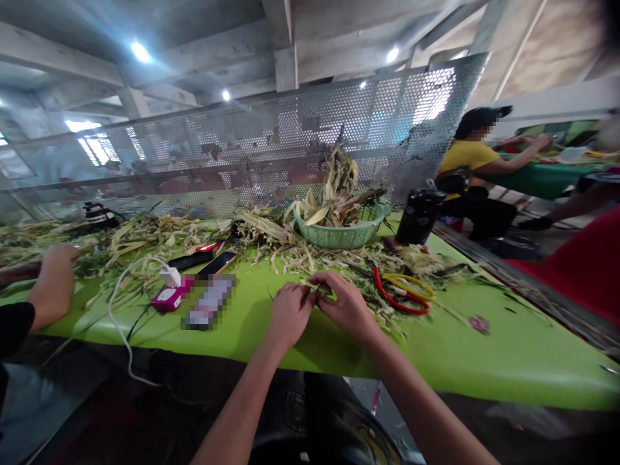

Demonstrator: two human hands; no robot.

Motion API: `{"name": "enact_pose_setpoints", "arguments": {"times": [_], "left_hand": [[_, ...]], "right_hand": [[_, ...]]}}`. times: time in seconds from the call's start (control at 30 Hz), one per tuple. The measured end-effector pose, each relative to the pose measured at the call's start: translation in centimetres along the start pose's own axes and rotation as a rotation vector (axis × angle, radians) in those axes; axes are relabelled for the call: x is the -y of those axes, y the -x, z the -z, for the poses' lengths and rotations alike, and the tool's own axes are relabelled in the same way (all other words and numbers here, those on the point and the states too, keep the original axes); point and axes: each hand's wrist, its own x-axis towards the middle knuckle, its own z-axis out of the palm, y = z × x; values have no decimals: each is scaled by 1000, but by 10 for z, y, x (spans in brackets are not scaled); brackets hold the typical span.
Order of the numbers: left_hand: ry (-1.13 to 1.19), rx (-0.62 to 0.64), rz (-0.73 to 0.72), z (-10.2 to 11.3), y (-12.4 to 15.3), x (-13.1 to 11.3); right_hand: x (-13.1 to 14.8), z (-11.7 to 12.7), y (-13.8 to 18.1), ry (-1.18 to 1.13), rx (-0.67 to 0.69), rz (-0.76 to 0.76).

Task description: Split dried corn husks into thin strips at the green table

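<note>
My left hand [292, 311] and my right hand [346, 305] meet over the front of the green table. The fingers of both are closed in a pinch, tips together, on a small pale-green plant piece [320, 290]. Most of it is hidden by the fingers. Just right of my right hand lie scissors with red and yellow handles [400, 302], their blades among trimmed plant scraps [356, 274]. Behind my hands stands a green plastic basket [339, 236], heaped with dry husks [334, 194].
To the left are a phone [210, 303], another dark phone [217, 263] and a pink power adapter [169, 296] with a white cable. A black cylinder [420, 216] stands beside the basket. At far left a co-worker's arm [55, 284] rests over husks. A perforated metal screen [252, 142] rises behind.
</note>
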Motion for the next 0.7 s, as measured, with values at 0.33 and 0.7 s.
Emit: {"name": "enact_pose_setpoints", "arguments": {"times": [0.33,0.7], "left_hand": [[688,-136,286,-12,-9,3],[1164,-21,308,-17,-19,4]], "right_hand": [[2,12,1,-61,-278,-157],[-6,6,-1,-277,-221,-334]]}}
